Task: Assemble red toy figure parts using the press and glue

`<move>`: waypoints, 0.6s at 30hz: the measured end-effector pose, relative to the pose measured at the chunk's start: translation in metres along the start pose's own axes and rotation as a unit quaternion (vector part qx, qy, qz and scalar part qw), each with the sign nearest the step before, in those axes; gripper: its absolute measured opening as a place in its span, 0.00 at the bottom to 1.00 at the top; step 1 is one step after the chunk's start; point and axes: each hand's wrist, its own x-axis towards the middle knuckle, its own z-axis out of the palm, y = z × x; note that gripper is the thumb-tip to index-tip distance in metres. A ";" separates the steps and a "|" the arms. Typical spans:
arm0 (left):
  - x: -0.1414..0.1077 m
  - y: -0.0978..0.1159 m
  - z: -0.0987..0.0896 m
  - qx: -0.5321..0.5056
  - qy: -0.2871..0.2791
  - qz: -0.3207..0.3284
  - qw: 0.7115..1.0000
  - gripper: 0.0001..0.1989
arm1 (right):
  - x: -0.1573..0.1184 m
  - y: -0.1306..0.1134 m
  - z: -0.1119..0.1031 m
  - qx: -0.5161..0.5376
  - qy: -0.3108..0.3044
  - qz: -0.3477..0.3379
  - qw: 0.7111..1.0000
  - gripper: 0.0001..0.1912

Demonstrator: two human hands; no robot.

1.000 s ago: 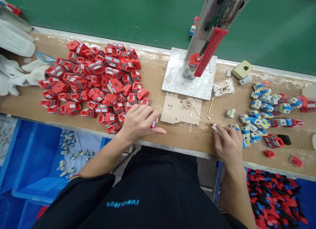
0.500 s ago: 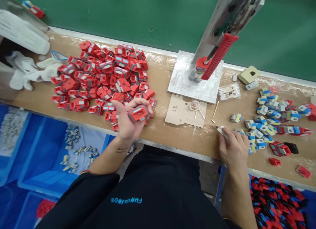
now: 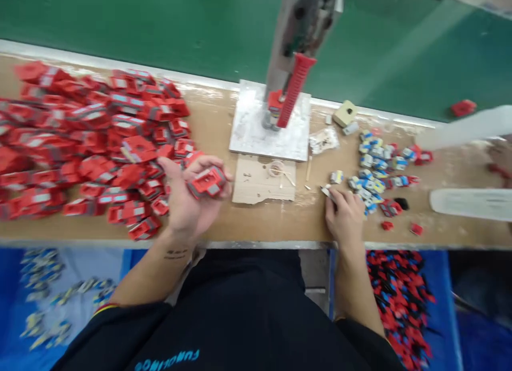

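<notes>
My left hand [image 3: 191, 200] is turned palm up beside the large pile of red and grey parts [image 3: 96, 141]. A red and grey part [image 3: 208, 182] rests on its fingers, a hollow in its upper face. To the right, my right hand [image 3: 344, 212] pinches a small pale piece [image 3: 326, 191] with a dark tip, low over the table. Just beyond it lies a white and blue block [image 3: 336, 176], and several more such blocks [image 3: 370, 168] are heaped to its right.
A press with a red handle [image 3: 296, 91] stands on a metal plate [image 3: 248, 125]. Cardboard [image 3: 248, 187] with cotton swabs lies in front. Blue bins [image 3: 444, 301] sit below the table edge. Two translucent white objects [image 3: 472, 203] are at the right.
The view has swung to the right, so the table things appear further left. The part in my left hand is tilted differently. My right hand still pinches the small piece.
</notes>
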 end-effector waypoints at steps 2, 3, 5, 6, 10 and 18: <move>0.019 -0.004 0.005 -0.043 0.009 -0.021 0.999 0.39 | 0.005 0.000 0.000 -0.010 -0.013 0.023 1.000 0.15; 0.028 -0.006 0.008 -0.061 0.019 -0.037 0.997 0.39 | 0.006 0.000 0.000 -0.013 -0.017 0.038 0.999 0.15; 0.041 -0.009 0.014 -0.084 0.041 -0.064 0.994 0.40 | 0.005 0.000 0.001 -0.006 -0.018 0.065 0.998 0.16; 0.044 -0.009 0.016 -0.090 0.050 -0.072 0.992 0.40 | 0.003 0.000 0.000 0.005 -0.013 0.076 0.997 0.16; 0.044 -0.007 0.019 -0.098 0.090 -0.083 0.988 0.32 | -0.002 0.002 -0.012 0.061 0.066 0.098 0.991 0.14; 0.038 -0.010 0.009 -0.110 0.089 -0.119 0.983 0.28 | 0.066 0.034 -0.035 0.092 -0.117 0.010 0.989 0.25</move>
